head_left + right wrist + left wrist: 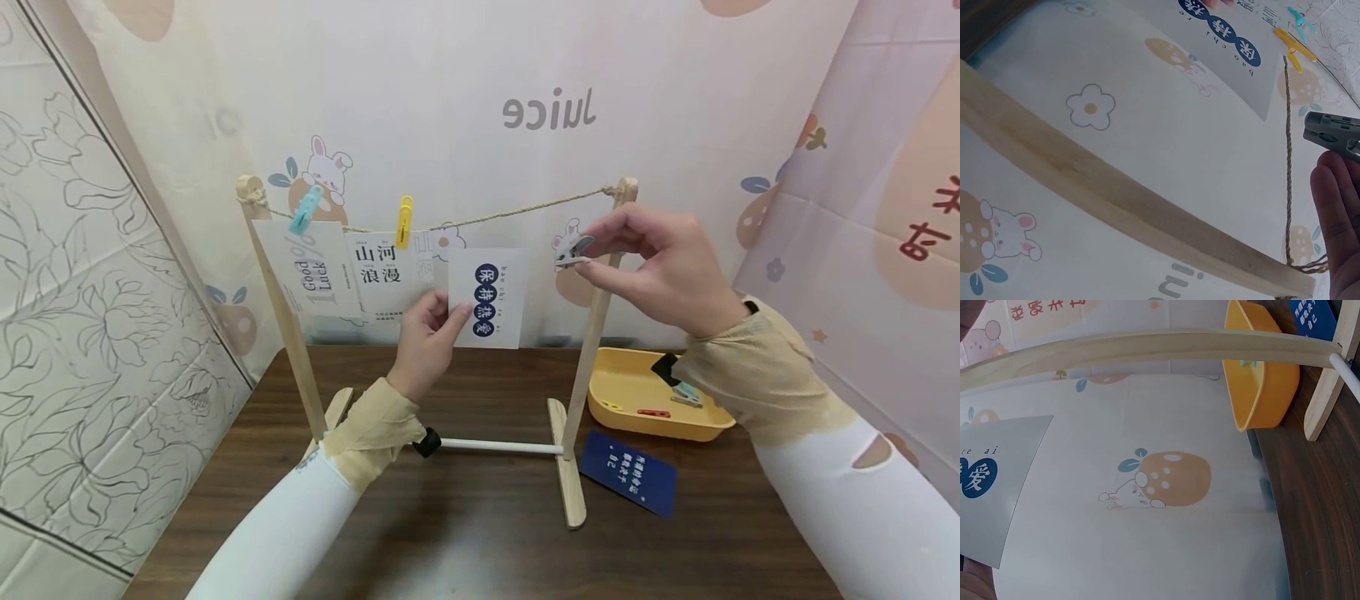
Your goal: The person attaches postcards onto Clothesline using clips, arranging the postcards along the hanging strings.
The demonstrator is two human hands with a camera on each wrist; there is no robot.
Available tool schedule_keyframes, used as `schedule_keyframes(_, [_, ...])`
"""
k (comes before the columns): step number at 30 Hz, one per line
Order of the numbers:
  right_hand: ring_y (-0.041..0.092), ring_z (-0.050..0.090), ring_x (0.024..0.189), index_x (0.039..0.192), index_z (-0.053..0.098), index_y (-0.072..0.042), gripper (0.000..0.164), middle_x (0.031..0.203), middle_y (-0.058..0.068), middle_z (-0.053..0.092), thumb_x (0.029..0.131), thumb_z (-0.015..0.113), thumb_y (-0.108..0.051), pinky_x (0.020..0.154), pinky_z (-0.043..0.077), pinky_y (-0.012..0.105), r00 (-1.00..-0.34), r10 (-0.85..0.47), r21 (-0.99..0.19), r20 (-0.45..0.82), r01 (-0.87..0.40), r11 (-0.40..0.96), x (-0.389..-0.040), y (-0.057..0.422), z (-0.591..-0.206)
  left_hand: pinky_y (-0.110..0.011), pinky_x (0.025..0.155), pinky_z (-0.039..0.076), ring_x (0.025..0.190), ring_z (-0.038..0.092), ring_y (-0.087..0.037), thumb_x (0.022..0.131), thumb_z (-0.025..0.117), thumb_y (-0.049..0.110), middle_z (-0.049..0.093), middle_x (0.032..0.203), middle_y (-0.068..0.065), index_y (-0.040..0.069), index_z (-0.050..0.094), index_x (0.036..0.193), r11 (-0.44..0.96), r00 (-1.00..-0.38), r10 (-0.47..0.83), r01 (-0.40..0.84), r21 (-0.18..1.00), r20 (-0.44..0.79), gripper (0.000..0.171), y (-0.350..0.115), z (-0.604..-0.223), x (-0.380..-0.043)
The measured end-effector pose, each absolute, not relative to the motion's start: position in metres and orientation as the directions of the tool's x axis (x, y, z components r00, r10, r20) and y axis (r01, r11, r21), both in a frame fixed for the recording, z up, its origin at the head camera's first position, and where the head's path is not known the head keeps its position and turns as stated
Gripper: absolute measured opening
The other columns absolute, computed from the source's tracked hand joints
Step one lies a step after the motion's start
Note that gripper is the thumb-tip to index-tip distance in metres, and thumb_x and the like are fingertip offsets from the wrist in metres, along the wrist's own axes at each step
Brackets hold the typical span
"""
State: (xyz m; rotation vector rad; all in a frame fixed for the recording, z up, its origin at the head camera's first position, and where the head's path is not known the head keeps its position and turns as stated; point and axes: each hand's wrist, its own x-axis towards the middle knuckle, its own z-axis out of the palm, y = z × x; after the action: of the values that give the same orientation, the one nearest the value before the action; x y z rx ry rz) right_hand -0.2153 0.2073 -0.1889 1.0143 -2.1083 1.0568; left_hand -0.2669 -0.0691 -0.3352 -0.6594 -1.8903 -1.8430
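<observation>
left hand (429,343) pinching a white card (491,297) by its left edge, card's top edge below the rope (517,212), right hand (652,265) pinching a grey clip (576,250) beside the right post (588,358), a gap separating card and clip, yellow clip (405,222) farther left on the rope

The central card (504,260) is white with four navy circles (485,294), the two-o'clock clip (574,252) grey, the four-o'clock tray (626,385) yellow.

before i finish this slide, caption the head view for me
Left hand pinches a white card, right hand a grey clothespin, near a strung cord.
</observation>
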Motion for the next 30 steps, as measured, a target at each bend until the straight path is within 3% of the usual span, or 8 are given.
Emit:
schedule_keyframes(5, [-0.001,0.076,0.086,0.102,0.074,0.009,0.023,0.096,-0.02,0.076,0.083,0.083,0.017,0.075,0.058,0.012,-0.556,-0.362,-0.417,0.748,-0.818,0.396,-0.217,0.199,-0.185,-0.02,0.067,0.05,0.08,0.066,-0.008,0.105,0.066,0.001,0.077,0.111,-0.031,-0.009,0.066,0.112,-0.011,-0.801,0.032,0.598,0.801,0.598,0.012,-0.069,-0.332,-0.269])
schedule_keyframes(11, [0.001,0.077,0.088,0.102,0.073,0.011,0.019,0.096,-0.02,0.076,0.085,0.082,0.017,0.08,0.061,0.015,-0.559,-0.357,-0.442,0.748,-0.821,0.36,-0.22,0.19,-0.182,-0.02,0.073,0.057,0.086,0.071,-0.006,0.105,0.067,0.0,0.076,0.112,-0.032,-0.01,0.066,0.113,-0.038,-0.797,0.028,0.602,0.798,0.603,0.013,-0.068,-0.327,-0.268])
schedule_keyframes(18, [-0.005,0.076,0.088,0.099,0.075,0.009,0.013,0.099,0.018,0.081,0.088,0.082,0.014,0.082,0.061,0.015,-0.571,-0.331,-0.443,0.751,-0.809,0.387,-0.223,0.18,-0.176,-0.021,0.071,0.056,0.083,0.069,-0.006,0.104,0.067,0.0,0.075,0.107,-0.033,-0.012,0.065,0.111,-0.042,-0.789,0.012,0.614,0.788,0.615,0.014,-0.066,-0.324,-0.269])
schedule_keyframes(20, [-0.006,0.075,0.087,0.098,0.076,0.008,0.011,0.1,0.024,0.081,0.09,0.081,0.012,0.082,0.061,0.014,-0.581,-0.323,-0.454,0.747,-0.801,0.389,-0.224,0.177,-0.174,-0.021,0.072,0.057,0.083,0.07,-0.005,0.105,0.067,0.0,0.075,0.108,-0.034,-0.012,0.065,0.112,-0.04,-0.788,0.013,0.615,0.788,0.616,0.014,-0.066,-0.322,-0.269])
schedule_keyframes(24, [-0.007,0.075,0.086,0.096,0.077,0.007,0.008,0.099,0.024,0.081,0.091,0.081,0.011,0.081,0.06,0.013,-0.589,-0.317,-0.464,0.743,-0.795,0.391,-0.227,0.172,-0.171,-0.02,0.074,0.058,0.084,0.071,-0.003,0.105,0.067,0.0,0.075,0.109,-0.035,-0.012,0.065,0.113,-0.046,-0.791,0.016,0.61,0.791,0.612,0.015,-0.066,-0.32,-0.268])
schedule_keyframes(30, [-0.009,0.074,0.085,0.094,0.079,0.006,0.007,0.096,0.021,0.082,0.091,0.081,0.011,0.081,0.061,0.014,-0.549,-0.338,-0.409,0.764,-0.818,0.404,-0.234,0.167,-0.167,-0.02,0.073,0.058,0.084,0.071,-0.005,0.106,0.066,0.001,0.075,0.109,-0.034,-0.011,0.065,0.112,-0.058,-0.794,0.014,0.606,0.794,0.607,0.013,-0.066,-0.318,-0.269])
